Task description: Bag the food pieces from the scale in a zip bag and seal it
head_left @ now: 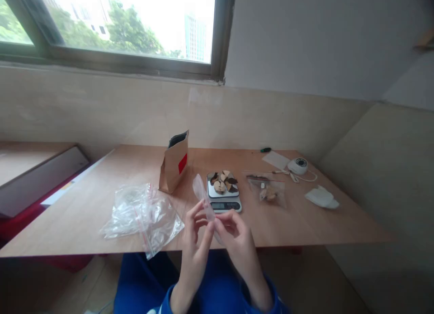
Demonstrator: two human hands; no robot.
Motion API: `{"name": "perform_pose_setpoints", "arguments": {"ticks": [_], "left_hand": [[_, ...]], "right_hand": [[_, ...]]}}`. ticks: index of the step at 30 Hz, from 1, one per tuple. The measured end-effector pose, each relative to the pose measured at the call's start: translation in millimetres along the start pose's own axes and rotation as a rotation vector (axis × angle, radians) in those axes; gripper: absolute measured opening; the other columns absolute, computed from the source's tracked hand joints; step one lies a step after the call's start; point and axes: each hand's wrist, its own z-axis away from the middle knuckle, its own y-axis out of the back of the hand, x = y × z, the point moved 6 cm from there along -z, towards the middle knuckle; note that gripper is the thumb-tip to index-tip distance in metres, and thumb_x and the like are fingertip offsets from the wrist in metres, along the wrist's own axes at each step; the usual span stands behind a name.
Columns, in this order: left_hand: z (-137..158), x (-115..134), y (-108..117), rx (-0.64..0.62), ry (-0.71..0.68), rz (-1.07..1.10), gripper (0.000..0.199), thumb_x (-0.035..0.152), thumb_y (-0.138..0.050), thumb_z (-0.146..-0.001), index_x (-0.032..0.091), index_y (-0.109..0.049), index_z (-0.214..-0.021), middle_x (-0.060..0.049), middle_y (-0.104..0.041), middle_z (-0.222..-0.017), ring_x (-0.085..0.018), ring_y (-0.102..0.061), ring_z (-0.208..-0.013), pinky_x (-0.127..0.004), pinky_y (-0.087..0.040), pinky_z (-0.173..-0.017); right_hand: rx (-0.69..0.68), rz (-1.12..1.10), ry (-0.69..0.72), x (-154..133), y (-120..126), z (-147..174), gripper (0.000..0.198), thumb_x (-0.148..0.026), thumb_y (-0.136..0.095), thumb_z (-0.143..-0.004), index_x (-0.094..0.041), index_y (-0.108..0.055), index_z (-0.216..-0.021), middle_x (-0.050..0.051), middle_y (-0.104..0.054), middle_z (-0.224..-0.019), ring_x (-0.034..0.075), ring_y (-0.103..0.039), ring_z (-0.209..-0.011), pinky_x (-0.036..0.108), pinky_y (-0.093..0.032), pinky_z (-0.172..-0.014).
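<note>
At the near edge of the light wooden surface, both hands are raised together: left hand and right hand, each in a blue sleeve, fingertips pinched on one small clear plastic zip bag that stands up between them, its top leaning toward the left hand's side. Just beyond the hands: small silver digital kitchen scale, its platform loaded with brown and pale dried slices. Beyond the left hand: brown kraft paper pouch with a red label, standing upright and open at the top. To the left of the left hand: loose heap of clear plastic zip bags, partly overhanging the surface edge. To the right of the right hand, past the scale: flat clear bag holding brown pieces; farther right, folded white cloth; far beyond it, round white device with a cord.
</note>
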Motion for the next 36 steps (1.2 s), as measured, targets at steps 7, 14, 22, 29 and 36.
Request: {"name": "perform_pose_setpoints", "arguments": {"ticks": [7, 14, 22, 29, 36], "left_hand": [[-6, -22, 24, 0.114, 0.023, -0.061, 0.037, 0.039, -0.064, -0.082, 0.021, -0.063, -0.114, -0.002, -0.067, -0.083, -0.015, -0.063, -0.073, -0.026, -0.053, -0.069], [-18, -14, 36, 0.204, -0.03, -0.151, 0.037, 0.04, -0.065, -0.081, 0.022, -0.066, -0.114, 0.0, -0.062, -0.075, -0.011, -0.057, -0.064, -0.023, -0.049, -0.062], [-40, -13, 36, 0.263, -0.18, -0.306, 0.03, 0.044, -0.063, -0.082, 0.021, -0.07, -0.099, -0.003, -0.059, -0.086, -0.017, -0.058, -0.08, -0.029, -0.049, -0.073], [-57, -19, 23, 0.234, -0.264, -0.388, 0.024, 0.042, -0.051, -0.09, 0.021, -0.06, -0.094, -0.01, -0.058, -0.124, -0.025, -0.045, -0.128, -0.046, -0.035, -0.107], [-49, -52, 14, 0.166, -0.085, -0.22, 0.028, 0.047, -0.04, -0.093, 0.02, -0.044, -0.1, -0.02, -0.05, -0.137, -0.025, -0.051, -0.125, -0.045, -0.041, -0.102]], "right_hand": [[0.098, -0.056, -0.015, 17, 8, -9, 0.03, -0.047, -0.065, -0.08, -0.021, -0.052, -0.075, 0.002, -0.068, -0.072, 0.018, -0.069, -0.069, 0.028, -0.056, -0.066], [0.081, 0.144, 0.116, 30, 38, -38, 0.029, -0.049, -0.057, -0.085, -0.02, -0.058, -0.081, 0.004, -0.068, -0.077, 0.018, -0.067, -0.071, 0.03, -0.055, -0.069], [0.038, 0.779, 0.401, 56, 83, -138, 0.037, -0.035, -0.061, -0.08, -0.017, -0.062, -0.113, 0.016, -0.058, -0.128, 0.031, -0.049, -0.126, 0.053, -0.036, -0.106], [-0.068, 0.897, 0.407, 68, 87, -149, 0.023, -0.027, -0.06, -0.083, -0.018, -0.067, -0.102, 0.011, -0.068, -0.105, 0.026, -0.062, -0.103, 0.043, -0.047, -0.091], [-0.043, 0.845, 0.391, 69, 87, -139, 0.018, -0.023, -0.065, -0.078, -0.018, -0.068, -0.096, 0.008, -0.067, -0.1, 0.023, -0.064, -0.094, 0.037, -0.049, -0.085]]}}
